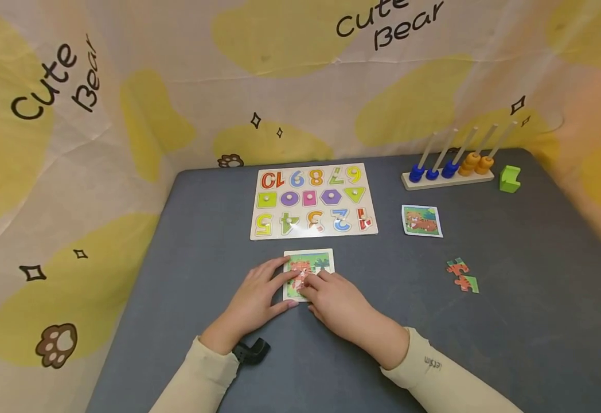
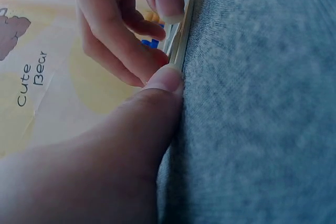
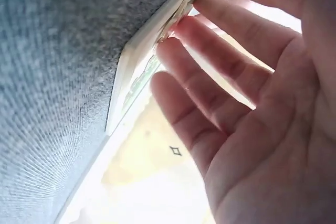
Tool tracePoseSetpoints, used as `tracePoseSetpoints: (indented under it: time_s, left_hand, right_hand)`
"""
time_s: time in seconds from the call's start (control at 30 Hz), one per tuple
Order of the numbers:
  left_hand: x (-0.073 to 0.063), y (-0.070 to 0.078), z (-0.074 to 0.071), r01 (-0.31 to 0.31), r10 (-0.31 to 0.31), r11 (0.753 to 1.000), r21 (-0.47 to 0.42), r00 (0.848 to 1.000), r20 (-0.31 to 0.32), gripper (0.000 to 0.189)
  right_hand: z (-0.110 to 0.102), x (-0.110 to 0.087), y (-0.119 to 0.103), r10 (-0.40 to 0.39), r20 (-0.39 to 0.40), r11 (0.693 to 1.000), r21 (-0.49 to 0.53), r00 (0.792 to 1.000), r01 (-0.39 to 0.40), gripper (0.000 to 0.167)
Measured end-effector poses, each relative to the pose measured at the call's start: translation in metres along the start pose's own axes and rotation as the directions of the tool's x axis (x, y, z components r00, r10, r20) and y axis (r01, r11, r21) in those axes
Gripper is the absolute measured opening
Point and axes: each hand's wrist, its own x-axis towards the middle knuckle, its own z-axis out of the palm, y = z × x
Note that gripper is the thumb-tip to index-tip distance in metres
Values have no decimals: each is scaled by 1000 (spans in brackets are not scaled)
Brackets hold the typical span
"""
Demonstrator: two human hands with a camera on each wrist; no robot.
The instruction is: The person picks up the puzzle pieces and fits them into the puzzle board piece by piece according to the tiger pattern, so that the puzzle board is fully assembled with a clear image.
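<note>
A small jigsaw board (image 1: 308,252) with an orange animal on a green picture lies flat on the dark table near both hands. My left hand (image 1: 256,295) spreads over its left side; the fingers reach onto the picture and the thumb (image 2: 168,80) touches the near edge. From the other side, my right hand (image 1: 339,304) rests its fingertips on the puzzle, close to the left fingertips. In the right wrist view, the right fingers (image 3: 184,72) are fairly straight and touch the board top. Fingers hide part of the picture. Two loose jigsaw pieces (image 1: 467,283) lie to the right.
Behind the jigsaw lies a number-and-shape peg board (image 1: 253,229). A picture card (image 1: 421,221) lies right of it. Farther back stand a bead-peg stand (image 1: 447,180) with blue and orange beads and a green block (image 1: 510,179). A printed cloth (image 1: 300,86) hangs behind.
</note>
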Motion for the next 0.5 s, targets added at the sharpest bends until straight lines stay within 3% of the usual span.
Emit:
tracePoseSetpoints:
  time_s: [0.2,0.5]
  left_hand:
    - [-2,0,1,-14,14,1000,3,1000,-8,66]
    - [-1,1,-1,-17,17,1000,4,1000,-14,68]
  right_hand:
    - [2,-3,-3,21,-1,999,-39,1000,-21,36]
    - [3,-8,-6,-33,30,992,-124,999,37,49]
